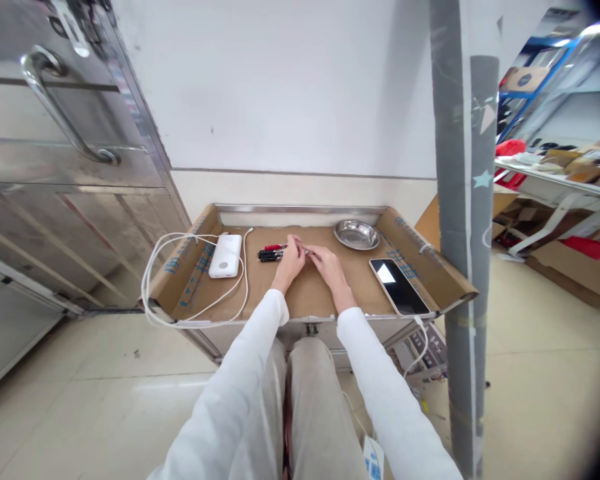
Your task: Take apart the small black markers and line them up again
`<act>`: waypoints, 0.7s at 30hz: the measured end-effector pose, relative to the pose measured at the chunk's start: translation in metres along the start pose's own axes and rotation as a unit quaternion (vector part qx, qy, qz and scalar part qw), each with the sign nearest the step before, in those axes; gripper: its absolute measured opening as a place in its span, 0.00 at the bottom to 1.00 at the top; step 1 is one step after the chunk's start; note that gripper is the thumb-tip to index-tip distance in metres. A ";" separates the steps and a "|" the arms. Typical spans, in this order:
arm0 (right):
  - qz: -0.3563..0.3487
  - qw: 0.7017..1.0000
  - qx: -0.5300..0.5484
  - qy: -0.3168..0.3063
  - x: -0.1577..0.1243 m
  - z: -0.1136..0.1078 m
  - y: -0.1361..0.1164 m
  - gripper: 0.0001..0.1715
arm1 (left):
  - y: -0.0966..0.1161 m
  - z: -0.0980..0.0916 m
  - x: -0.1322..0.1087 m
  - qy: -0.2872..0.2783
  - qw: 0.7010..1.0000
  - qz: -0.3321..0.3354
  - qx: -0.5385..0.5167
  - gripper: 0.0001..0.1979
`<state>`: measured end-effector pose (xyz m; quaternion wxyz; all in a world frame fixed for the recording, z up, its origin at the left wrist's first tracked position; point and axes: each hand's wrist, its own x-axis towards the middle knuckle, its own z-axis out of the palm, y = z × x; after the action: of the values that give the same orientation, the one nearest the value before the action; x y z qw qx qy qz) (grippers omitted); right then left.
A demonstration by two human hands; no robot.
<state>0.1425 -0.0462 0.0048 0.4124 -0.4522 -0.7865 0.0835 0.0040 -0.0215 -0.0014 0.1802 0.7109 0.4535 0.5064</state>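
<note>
Both my hands rest on a cardboard-lined tray table. My left hand is curled, its fingertips by a small bunch of red and black pen-like items lying on the cardboard. My right hand is closed in a pinch on a thin light-coloured stick-like item that I cannot make out. The two hands almost touch at the fingertips.
A white power bank with a looping white cable lies at the left. A steel bowl sits at the back right, a phone at the front right. A grey pillar stands right, a steel cabinet left.
</note>
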 end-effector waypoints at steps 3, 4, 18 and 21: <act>0.005 1.000 -0.014 -0.005 -0.001 0.000 0.000 0.15 | -0.003 0.000 0.000 0.010 0.999 -0.031 -0.023 0.13; 0.016 1.000 -0.020 -0.002 -0.002 0.000 0.001 0.15 | -0.003 -0.001 0.000 0.008 0.998 -0.042 -0.038 0.12; 0.104 0.990 0.086 0.037 -0.003 0.009 0.027 0.09 | 0.008 -0.008 -0.005 0.027 0.997 0.070 -0.010 0.13; 0.110 0.988 0.102 0.036 -0.003 0.009 0.024 0.09 | 0.008 -0.008 -0.005 0.033 0.996 0.087 0.016 0.09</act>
<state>0.1523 -0.0326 -0.0155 0.4726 -0.4941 -0.7040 0.1918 -0.0003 -0.0312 0.0049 0.1091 0.7329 0.4039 0.5364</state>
